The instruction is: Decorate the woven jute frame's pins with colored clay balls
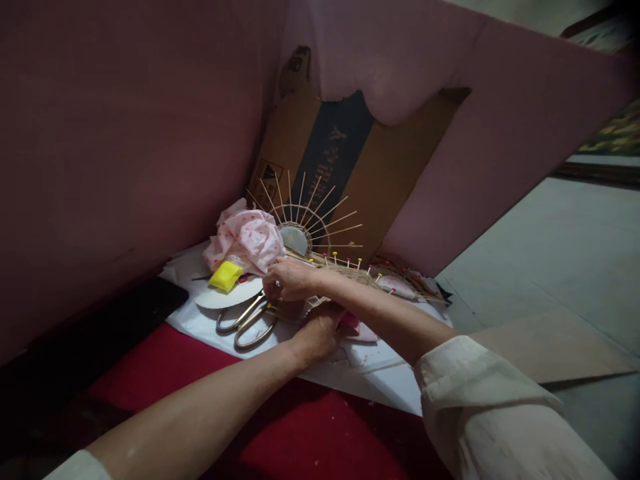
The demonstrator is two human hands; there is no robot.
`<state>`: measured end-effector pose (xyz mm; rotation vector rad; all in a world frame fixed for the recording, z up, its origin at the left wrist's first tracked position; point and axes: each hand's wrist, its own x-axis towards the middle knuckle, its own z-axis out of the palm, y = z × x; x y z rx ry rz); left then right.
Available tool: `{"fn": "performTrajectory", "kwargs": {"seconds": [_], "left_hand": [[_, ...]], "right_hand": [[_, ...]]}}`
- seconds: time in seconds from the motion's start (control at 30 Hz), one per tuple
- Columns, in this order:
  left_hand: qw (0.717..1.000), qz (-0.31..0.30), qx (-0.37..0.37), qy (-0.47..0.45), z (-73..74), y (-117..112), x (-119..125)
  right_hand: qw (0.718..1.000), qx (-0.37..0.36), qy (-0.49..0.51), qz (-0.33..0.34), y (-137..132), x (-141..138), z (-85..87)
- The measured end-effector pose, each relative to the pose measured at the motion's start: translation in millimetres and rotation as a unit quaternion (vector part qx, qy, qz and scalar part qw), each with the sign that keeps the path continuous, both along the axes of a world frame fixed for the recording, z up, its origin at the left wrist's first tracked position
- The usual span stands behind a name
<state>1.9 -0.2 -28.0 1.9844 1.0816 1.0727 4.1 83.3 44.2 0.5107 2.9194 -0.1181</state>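
My right hand (293, 277) reaches across my left and is closed, fingertips bent down beside the scissors' (254, 325) pivot. What its fingers hold, if anything, is hidden. Below it, my left hand (323, 330) rests at the near edge of a woven strand piece (350, 272); its fingers are hidden behind the right hand and forearm. Pins (360, 260) with yellow and pink heads stand up along this piece. Farther back, a half-round frame of thin sticks (320, 212) fans around a pale disc (294, 240). Bright pink material (349, 321) shows beside my left wrist.
Crumpled pink spotted cloth (253, 237), a yellow packet (225, 275) and a white round sheet (225, 295) lie left. White paper (395, 387) covers part of the red surface (330, 433). Cardboard (400, 180) leans behind, against pink walls (500, 127). A dark flat object (160, 300) lies left.
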Motion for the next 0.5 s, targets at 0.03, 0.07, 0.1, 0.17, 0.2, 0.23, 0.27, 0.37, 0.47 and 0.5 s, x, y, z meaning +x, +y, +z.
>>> {"fn": "performTrajectory", "kwargs": {"seconds": [0.03,0.07,0.1,0.17,0.2,0.23,0.27,0.37,0.47,0.5], "left_hand": [[1.0,0.0,0.003,-0.005,-0.1,0,0],[1.0,-0.001,0.005,-0.011,-0.4,0,0],[1.0,0.0,0.009,-0.016,-0.7,0,0],[1.0,0.004,0.015,-0.027,-1.3,0,1],[0.999,0.01,0.017,-0.032,-1.5,0,2],[0.999,0.019,0.018,-0.039,-1.4,0,2],[0.998,0.029,0.019,-0.047,-1.0,0,2],[0.995,0.057,0.021,-0.08,2.4,0,0],[0.989,0.074,0.028,-0.125,8.1,1,-3],[0.986,0.079,0.031,-0.142,10.0,1,-4]], "right_hand": [[1.0,0.0,0.002,-0.002,1,0,0.1],[1.0,-0.001,0.007,-0.003,2,1,0.9],[1.0,-0.003,0.017,-0.006,3,3,2.7],[0.997,-0.004,0.071,-0.021,4,10,9.7],[0.992,-0.001,0.12,-0.035,4,15,14.9],[0.981,0.007,0.182,-0.058,3,21,21.1],[0.964,0.018,0.251,-0.082,0,29,27.6],[0.88,0.047,0.447,-0.151,-18,58,45.0],[0.824,0.055,0.518,-0.221,-45,87,48.8],[0.818,0.061,0.519,-0.241,-54,96,46.1]]}}
